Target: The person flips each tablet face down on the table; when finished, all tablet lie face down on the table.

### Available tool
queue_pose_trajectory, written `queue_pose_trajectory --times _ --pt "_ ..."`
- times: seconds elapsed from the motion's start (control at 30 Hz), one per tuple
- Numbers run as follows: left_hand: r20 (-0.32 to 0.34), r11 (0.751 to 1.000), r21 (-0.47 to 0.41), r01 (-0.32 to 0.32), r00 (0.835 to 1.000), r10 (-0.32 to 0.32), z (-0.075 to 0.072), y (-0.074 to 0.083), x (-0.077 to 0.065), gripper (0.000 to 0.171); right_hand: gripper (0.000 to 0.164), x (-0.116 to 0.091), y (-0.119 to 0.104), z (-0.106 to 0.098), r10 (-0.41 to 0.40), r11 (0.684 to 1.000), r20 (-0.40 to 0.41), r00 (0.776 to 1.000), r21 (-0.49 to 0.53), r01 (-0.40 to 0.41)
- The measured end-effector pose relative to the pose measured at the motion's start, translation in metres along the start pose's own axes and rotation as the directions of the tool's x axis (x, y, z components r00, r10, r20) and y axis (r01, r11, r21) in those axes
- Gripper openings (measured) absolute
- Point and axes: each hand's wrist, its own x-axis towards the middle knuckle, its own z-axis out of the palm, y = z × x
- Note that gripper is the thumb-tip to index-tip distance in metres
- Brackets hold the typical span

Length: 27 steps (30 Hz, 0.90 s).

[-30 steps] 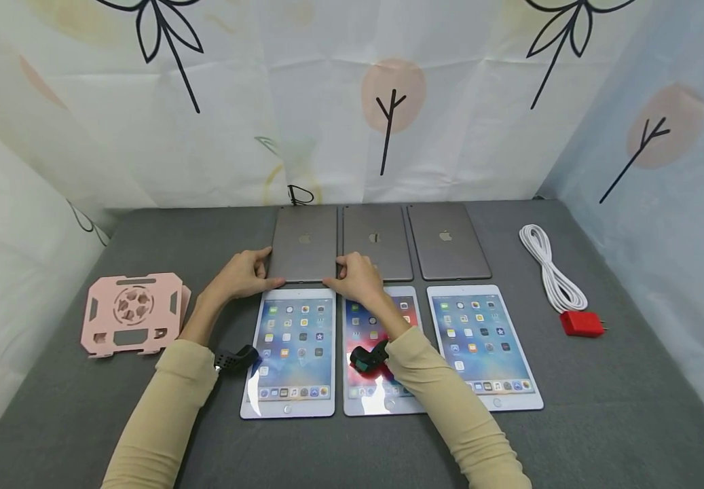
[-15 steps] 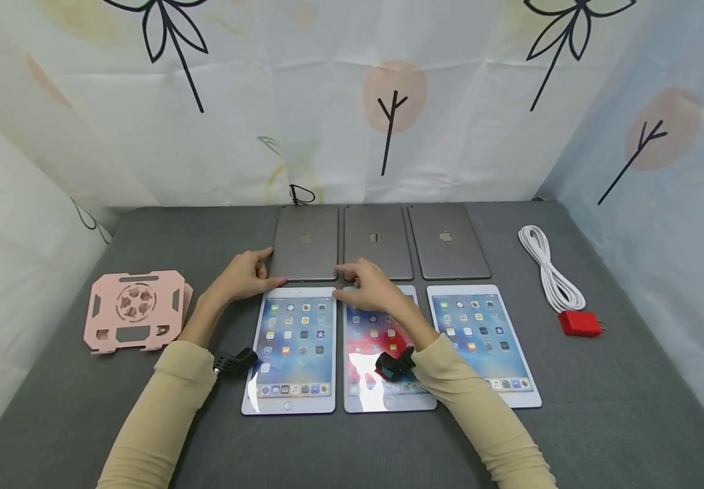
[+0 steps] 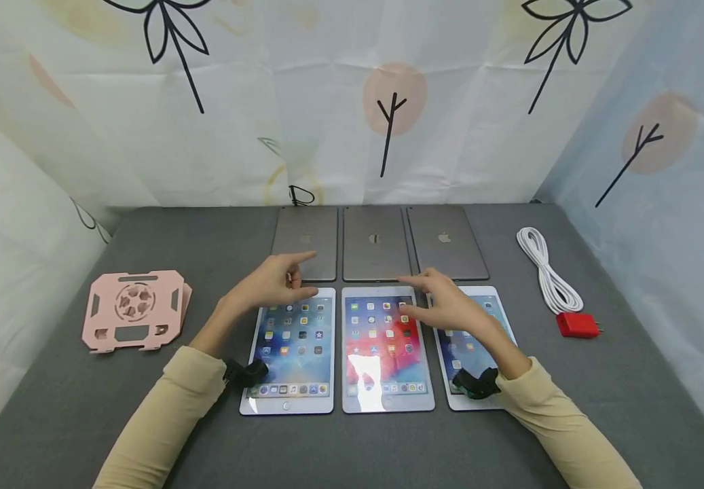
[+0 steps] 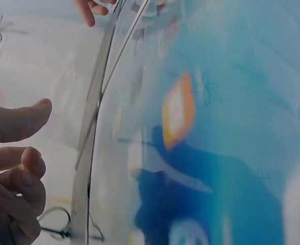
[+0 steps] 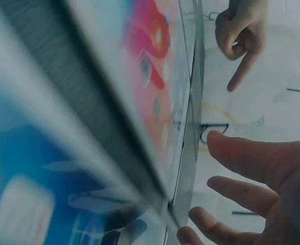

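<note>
Three grey tablets lie face down in the back row: a left one (image 3: 305,231), a middle one (image 3: 376,251) and a right one (image 3: 446,248). In front of them lie three white-framed tablets with lit screens, a left one (image 3: 297,350), a middle one (image 3: 382,339) and a right one (image 3: 458,343). My left hand (image 3: 272,281) holds nothing over the gap between the two left tablets, index finger and thumb extended. Holding nothing, my right hand (image 3: 446,302) overlaps the top of the right lit tablet, its fingers spread in the right wrist view.
At the left lies a pink panel with cutouts (image 3: 134,309). A coiled white cable (image 3: 547,268) and a red charger plug (image 3: 578,324) lie on the right. The grey cloth table (image 3: 339,448) ends at a patterned white curtain (image 3: 327,102).
Both hands have come away from the left grey tablet's sides. My right hand has moved right, past the middle tablets; my left has shifted a little right and now overlaps the left pair.
</note>
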Motion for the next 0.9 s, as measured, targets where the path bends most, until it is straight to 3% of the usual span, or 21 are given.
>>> queue_pose_trajectory --times 0.27,0.5,0.67,0.9 --pt "0.035 0.998 -0.003 -0.063 0.997 0.063 0.019 0.04 0.019 0.074 0.059 -0.039 0.031 -0.025 0.061 0.995 -0.051 0.997 -0.072 -0.065" --pt "0.106 0.991 0.005 -0.132 0.986 0.131 0.043 0.068 0.045 0.074 0.067 -0.065 0.063 -0.036 0.177 0.973 -0.054 0.983 -0.143 -0.183" --pt "0.149 0.993 -0.005 -0.119 0.982 0.119 0.061 0.084 0.06 0.073 0.078 -0.079 0.079 -0.038 0.222 0.96 -0.036 0.974 -0.168 -0.224" --pt "0.142 0.996 -0.063 -0.059 0.988 0.067 0.092 0.096 0.082 0.069 0.086 -0.085 0.089 -0.039 0.233 0.962 -0.017 0.972 -0.14 -0.233"
